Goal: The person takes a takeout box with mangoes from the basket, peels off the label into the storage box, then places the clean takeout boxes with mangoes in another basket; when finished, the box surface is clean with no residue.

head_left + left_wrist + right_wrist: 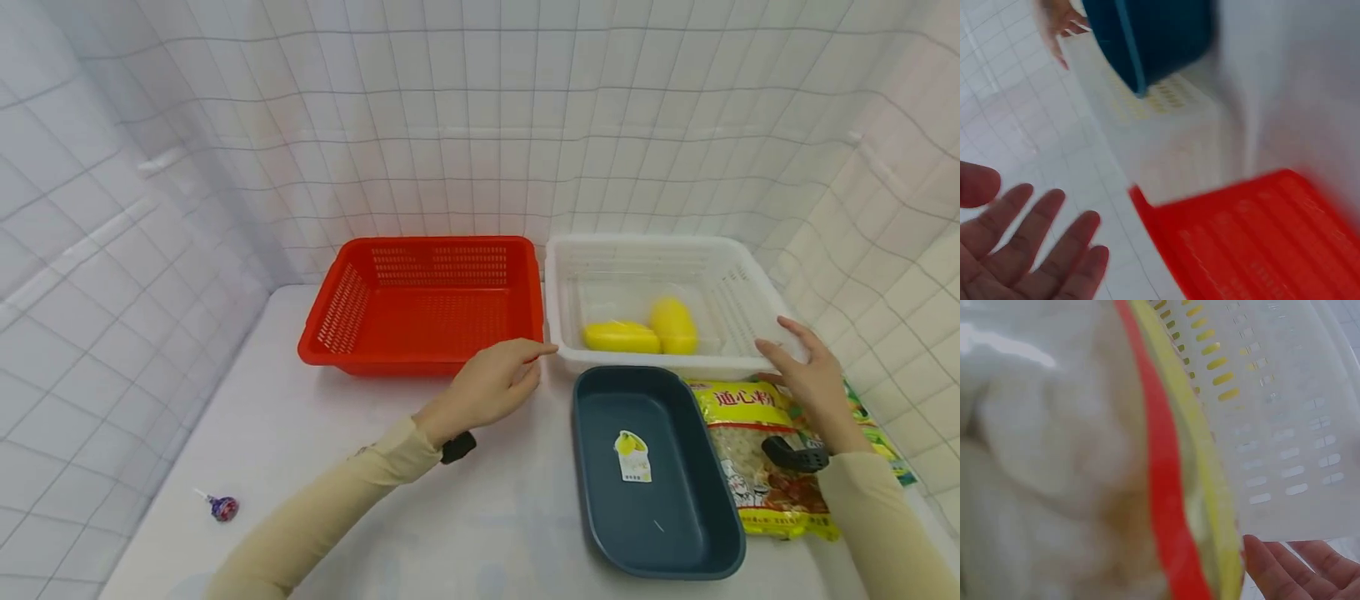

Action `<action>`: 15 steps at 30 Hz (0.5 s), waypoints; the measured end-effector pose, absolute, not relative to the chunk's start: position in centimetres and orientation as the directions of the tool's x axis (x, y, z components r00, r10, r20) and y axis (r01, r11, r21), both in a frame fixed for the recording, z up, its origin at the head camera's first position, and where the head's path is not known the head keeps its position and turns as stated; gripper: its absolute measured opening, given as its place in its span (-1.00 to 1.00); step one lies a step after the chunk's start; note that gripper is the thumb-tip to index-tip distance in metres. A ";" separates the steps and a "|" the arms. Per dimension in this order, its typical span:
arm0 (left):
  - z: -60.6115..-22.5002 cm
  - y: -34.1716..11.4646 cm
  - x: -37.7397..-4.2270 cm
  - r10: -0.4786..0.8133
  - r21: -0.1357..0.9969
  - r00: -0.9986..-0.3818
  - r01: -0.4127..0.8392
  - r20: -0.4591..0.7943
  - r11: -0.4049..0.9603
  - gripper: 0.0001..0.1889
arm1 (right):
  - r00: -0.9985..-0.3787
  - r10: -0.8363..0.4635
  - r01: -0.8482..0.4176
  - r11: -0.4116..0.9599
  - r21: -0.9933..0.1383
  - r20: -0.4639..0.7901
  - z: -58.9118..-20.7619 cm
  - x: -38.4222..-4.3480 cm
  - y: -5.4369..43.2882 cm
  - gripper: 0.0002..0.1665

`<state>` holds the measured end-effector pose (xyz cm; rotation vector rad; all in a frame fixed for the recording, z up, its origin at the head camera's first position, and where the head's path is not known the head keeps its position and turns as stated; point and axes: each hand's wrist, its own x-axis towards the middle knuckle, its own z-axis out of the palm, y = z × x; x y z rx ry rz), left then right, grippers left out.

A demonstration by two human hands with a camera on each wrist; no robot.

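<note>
A white plastic basket (652,362) with slotted walls stands at the back right. Two smooth yellow oblong things, one (621,337) lying crosswise and the other (673,325) lengthwise, are inside it. My left hand (491,383) reaches over the front of a red basket (420,367), its index fingertip right at the white basket's front left corner. In the left wrist view, the left fingers (1072,247) are spread and hold nothing. At the white basket's front right corner is my right hand (813,383), thumb and fingers apart, fingertips close to the rim.
In front of the white basket sits a dark blue tray (667,517) with a fruit sticker. Beside it, under the right forearm, lies a yellow-and-clear pasta bag (742,442), with a green packet (885,442) further right. A wrapped lollipop (222,508) lies at the left. Tiled-pattern sheets enclose the table.
</note>
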<state>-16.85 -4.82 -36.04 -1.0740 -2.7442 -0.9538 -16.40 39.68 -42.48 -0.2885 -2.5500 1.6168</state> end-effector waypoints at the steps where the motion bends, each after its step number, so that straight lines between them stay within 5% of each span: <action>1: -36.3 -5.7 -16.3 0.603 0.499 -0.741 0.659 0.296 0.564 -0.62 | -0.977 0.213 0.105 0.462 -0.880 -0.005 -42.4 -16.3 39.9 -0.16; 5: -37.2 -9.2 -14.6 0.583 0.395 -0.684 0.729 0.438 0.559 -0.66 | -0.983 0.184 0.100 0.626 -0.774 0.022 -42.1 -15.8 40.7 -0.13; 9: -37.9 -12.8 -13.1 0.548 0.365 -0.683 0.725 0.483 0.583 -0.65 | -0.962 0.182 0.022 0.791 -0.612 0.202 -41.7 -14.4 40.8 -0.17; 15: -38.2 -17.5 -11.3 0.530 0.314 -0.703 0.698 0.475 0.644 -0.57 | -0.798 0.037 -0.273 0.868 -0.415 0.602 -39.3 -12.1 37.9 -0.27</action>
